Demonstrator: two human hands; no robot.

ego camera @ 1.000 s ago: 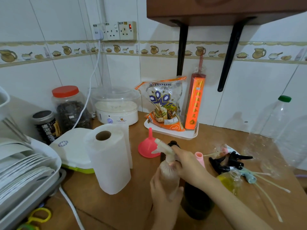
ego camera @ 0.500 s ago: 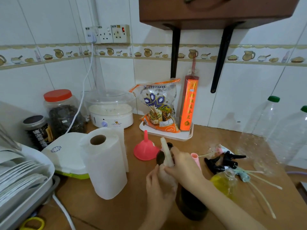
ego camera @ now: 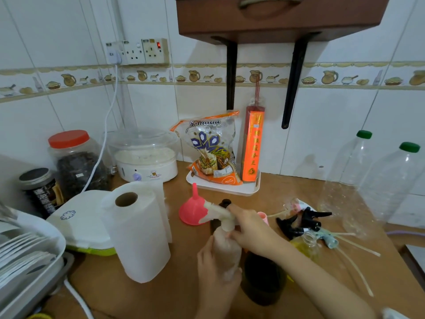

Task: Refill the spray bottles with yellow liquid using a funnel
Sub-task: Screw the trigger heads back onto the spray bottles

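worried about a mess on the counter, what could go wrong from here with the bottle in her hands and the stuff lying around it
1. The left hand grips the pale spray bottle while the right hand holds its spray head; a slip could tip it.
2. The dark bottle stands right behind it, so a jerk may knock that over.
3. The uncapped small bottle of yellow liquid sits by the right forearm and could spill if nudged.

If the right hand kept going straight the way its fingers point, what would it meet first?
The right hand, gripping the spray head on the bottle the left hand holds, points left. Past that, probably the pink funnel, then the paper towel roll; depth is unclear.
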